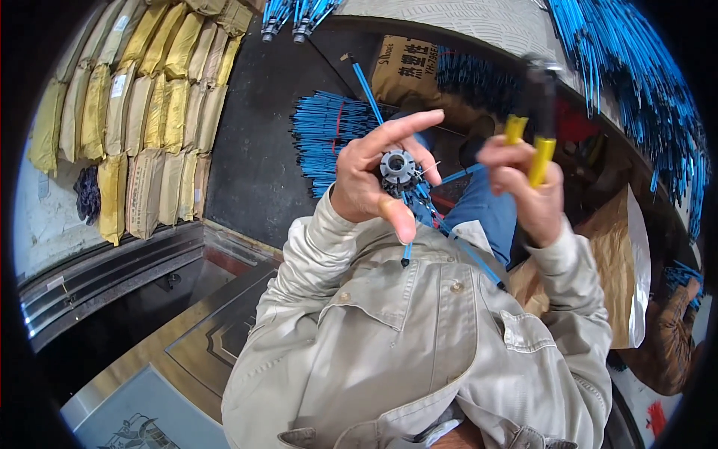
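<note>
In front of my chest, my left hand [357,178] holds a round grey notched hub [387,176], its index finger and thumb stretched out around it. Thin blue rods [479,262] with black ends fan out from below the hub, some pointing toward my jacket and one up to the left. A thin pale wire end sticks out beside the hub. Off to the right and raised, my right hand [529,191] grips pliers [543,153] with yellow handles and a dark head. The pliers are blurred and stand apart from the hub.
A bundle of blue rods [318,138] lies on the dark surface beyond my left hand. More blue rods [621,67] hang over the table edge at the upper right. Stacked yellowish packages [153,108] fill the left. Brown paper [624,262] and another person's sleeve [673,337] are right.
</note>
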`<state>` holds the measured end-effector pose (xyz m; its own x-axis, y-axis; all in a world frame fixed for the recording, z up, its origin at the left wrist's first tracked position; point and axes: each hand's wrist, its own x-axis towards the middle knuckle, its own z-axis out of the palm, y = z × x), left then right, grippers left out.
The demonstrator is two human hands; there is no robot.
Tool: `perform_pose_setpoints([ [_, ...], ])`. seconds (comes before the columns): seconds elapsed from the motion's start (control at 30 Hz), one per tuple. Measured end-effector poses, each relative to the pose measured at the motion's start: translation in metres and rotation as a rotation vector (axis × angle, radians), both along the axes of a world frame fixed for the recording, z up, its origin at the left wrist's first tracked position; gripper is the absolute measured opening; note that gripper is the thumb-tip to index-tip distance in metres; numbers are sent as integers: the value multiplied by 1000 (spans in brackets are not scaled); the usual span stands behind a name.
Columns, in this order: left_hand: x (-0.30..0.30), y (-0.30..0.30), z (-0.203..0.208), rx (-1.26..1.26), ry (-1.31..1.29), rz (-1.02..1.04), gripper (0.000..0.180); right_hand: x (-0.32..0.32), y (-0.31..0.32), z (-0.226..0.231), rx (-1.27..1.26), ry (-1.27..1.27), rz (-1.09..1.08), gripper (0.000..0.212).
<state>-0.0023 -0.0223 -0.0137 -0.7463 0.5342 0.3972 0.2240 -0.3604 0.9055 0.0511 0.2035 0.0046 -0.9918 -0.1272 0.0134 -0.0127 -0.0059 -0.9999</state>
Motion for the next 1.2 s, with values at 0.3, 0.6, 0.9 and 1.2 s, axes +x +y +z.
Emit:
perform_pose_setpoints([
  [0.3,29,26,-4,-132,127,570,75,-3,-82,-53,-156,210,-182,19],
  [0.6,35,9,-6,-190,47,459,26,-1,-20,-29,390,518,-101,28],
  [0.9,29,14,-18,-139,162,437,29,17,7,56,1377,650,184,32],
  [1.2,30,8,-13,-152,150,358,33,13,3,65,1458,793,194,32],
])
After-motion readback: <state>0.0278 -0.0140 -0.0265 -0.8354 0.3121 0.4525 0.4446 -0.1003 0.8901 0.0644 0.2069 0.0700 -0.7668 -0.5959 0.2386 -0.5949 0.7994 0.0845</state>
